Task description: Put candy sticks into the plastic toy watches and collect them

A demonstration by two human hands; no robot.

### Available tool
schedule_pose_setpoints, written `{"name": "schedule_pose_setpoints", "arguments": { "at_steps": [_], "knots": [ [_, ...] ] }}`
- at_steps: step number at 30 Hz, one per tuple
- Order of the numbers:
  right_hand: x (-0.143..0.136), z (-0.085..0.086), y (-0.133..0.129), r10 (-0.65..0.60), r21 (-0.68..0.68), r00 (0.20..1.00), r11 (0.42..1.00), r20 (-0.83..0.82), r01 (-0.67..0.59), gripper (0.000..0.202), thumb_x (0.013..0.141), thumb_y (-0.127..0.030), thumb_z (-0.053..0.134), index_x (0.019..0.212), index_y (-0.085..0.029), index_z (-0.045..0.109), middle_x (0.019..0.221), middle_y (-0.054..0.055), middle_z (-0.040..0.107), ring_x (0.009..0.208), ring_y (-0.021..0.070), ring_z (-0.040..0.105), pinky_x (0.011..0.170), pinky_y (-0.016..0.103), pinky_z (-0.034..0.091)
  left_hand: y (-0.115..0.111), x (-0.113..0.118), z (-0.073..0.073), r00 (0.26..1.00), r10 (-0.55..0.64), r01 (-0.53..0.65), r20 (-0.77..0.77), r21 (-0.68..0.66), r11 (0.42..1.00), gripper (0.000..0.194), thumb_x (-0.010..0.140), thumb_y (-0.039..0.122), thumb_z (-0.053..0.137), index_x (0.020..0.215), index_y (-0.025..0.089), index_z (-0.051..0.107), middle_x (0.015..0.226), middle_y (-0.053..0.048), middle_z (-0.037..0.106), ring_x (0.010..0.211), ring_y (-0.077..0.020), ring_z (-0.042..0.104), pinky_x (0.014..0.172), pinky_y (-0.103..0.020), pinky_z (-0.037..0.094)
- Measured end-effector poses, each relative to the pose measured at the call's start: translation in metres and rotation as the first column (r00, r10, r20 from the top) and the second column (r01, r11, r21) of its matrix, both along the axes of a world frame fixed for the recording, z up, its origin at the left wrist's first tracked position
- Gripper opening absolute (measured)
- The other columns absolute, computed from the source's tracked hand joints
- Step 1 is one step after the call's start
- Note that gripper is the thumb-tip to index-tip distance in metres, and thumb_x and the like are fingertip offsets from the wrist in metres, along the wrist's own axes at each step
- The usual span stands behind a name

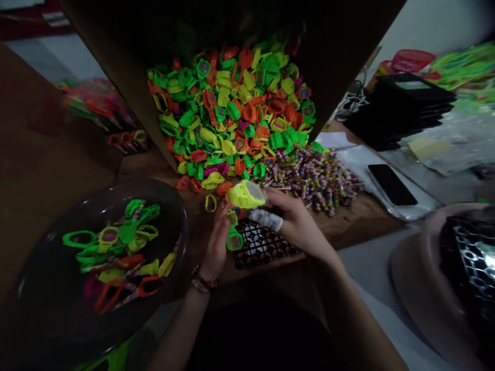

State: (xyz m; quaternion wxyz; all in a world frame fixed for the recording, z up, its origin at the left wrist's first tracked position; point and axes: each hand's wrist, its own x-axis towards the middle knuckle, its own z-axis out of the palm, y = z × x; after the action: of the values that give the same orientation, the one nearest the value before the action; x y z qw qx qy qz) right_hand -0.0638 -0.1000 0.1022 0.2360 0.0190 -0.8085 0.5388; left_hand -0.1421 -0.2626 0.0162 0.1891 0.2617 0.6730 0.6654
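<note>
A yellow toy watch [247,194] with a grey face is held up between my two hands, above the table. My right hand [296,219] is closed on its right side, and white tape wraps one of its digits. The fingers of my left hand [218,239] are at the watch's left edge, fingertips against it; a beaded bracelet is on that wrist. Under my hands lies a black lattice tray [266,245], with a green toy watch [234,240] at its left end. Beyond them spreads a heap of coloured toy watches [235,113] spilling from a cardboard box [328,67].
Wrapped candy rolls [317,178] lie piled to the right of the watches. A dark basin [38,288] at left holds more toy watches with candy. At right are a phone [392,184], stacked black trays [406,103] and a pale tub [413,263] with black trays inside.
</note>
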Motion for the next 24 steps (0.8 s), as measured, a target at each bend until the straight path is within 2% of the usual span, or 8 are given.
{"name": "schedule_pose_setpoints", "arguments": {
  "at_steps": [2,4,7,11,14,18,21,24],
  "knots": [
    [0.012,-0.045,-0.002,-0.115,-0.178,0.988,0.975,0.102,0.132,0.022,0.079,-0.036,0.067,0.091,-0.019,0.063,0.090,0.004,0.067,0.086,0.0186,0.063,0.077,0.031,0.051,-0.001,-0.001,0.005,1.000,-0.021,0.021,0.005,0.002,1.000,0.046,0.092,0.040,0.043,0.137,0.033,0.042,0.153,0.004,0.028,0.143,-0.0221,0.019,0.119,-0.041,0.014],
    [0.011,-0.082,-0.015,-0.117,-0.278,0.973,0.945,0.200,0.171,0.030,0.076,-0.040,0.068,0.095,-0.018,0.062,0.092,0.006,0.069,0.087,0.0208,0.064,0.078,0.033,0.052,-0.001,-0.002,0.008,0.998,-0.052,0.051,0.026,0.016,0.999,0.050,0.091,0.035,0.045,0.140,0.032,0.038,0.154,0.005,0.026,0.143,-0.0228,0.019,0.119,-0.041,0.015],
    [0.004,-0.109,-0.035,-0.095,-0.263,0.963,0.951,0.252,0.162,0.028,0.076,-0.039,0.066,0.094,-0.017,0.063,0.092,0.008,0.070,0.088,0.0234,0.065,0.080,0.035,0.051,0.000,-0.002,0.010,0.992,-0.084,0.079,0.095,0.059,0.995,0.055,0.088,0.029,0.045,0.142,0.031,0.034,0.153,0.003,0.027,0.141,-0.0237,0.023,0.118,-0.040,0.016],
    [0.004,-0.112,-0.041,-0.134,-0.087,0.976,0.985,0.172,0.151,0.009,0.079,-0.021,0.057,0.084,-0.017,0.063,0.085,0.008,0.069,0.082,0.0209,0.065,0.073,0.030,0.050,0.003,0.002,0.011,0.982,-0.073,0.056,0.173,0.103,0.993,0.060,0.085,0.025,0.046,0.143,0.031,0.033,0.152,0.004,0.031,0.140,-0.0234,0.026,0.118,-0.039,0.016],
    [0.008,-0.109,-0.038,-0.099,0.031,0.985,0.995,0.143,0.095,0.011,0.076,-0.010,0.052,0.078,-0.017,0.061,0.077,0.006,0.065,0.074,0.0184,0.062,0.067,0.026,0.047,0.005,0.005,0.012,0.978,-0.078,0.055,0.194,0.122,0.991,0.064,0.082,0.023,0.046,0.144,0.031,0.030,0.151,0.004,0.033,0.141,-0.0227,0.024,0.119,-0.038,0.014],
    [0.005,-0.109,-0.040,-0.027,0.120,0.981,0.993,0.192,0.004,0.014,0.076,-0.006,0.050,0.078,-0.017,0.059,0.076,0.005,0.063,0.071,0.0166,0.059,0.065,0.024,0.045,0.008,0.007,0.013,0.967,-0.107,0.060,0.232,0.200,0.978,0.068,0.079,0.022,0.045,0.145,0.029,0.029,0.152,0.005,0.030,0.142,-0.0227,0.023,0.118,-0.037,0.019],
    [0.002,-0.110,-0.042,0.002,0.121,0.978,0.992,0.208,-0.027,0.019,0.074,-0.002,0.049,0.082,-0.016,0.060,0.081,0.006,0.064,0.075,0.0167,0.060,0.069,0.025,0.046,0.011,0.008,0.015,0.985,-0.033,0.016,0.168,0.105,0.994,0.061,0.086,0.027,0.045,0.144,0.030,0.029,0.153,0.005,0.029,0.142,-0.0208,0.021,0.118,-0.035,0.018],
    [0.008,-0.100,-0.028,0.075,0.082,0.956,0.991,0.282,-0.102,0.025,0.072,-0.001,0.049,0.087,-0.016,0.062,0.088,0.008,0.066,0.082,0.0183,0.062,0.076,0.029,0.048,0.014,0.008,0.018,0.998,0.062,-0.063,-0.024,-0.034,0.997,0.055,0.090,0.038,0.048,0.142,0.027,0.034,0.153,-0.001,0.027,0.143,-0.0217,0.020,0.118,-0.036,0.017]
  ]
}}
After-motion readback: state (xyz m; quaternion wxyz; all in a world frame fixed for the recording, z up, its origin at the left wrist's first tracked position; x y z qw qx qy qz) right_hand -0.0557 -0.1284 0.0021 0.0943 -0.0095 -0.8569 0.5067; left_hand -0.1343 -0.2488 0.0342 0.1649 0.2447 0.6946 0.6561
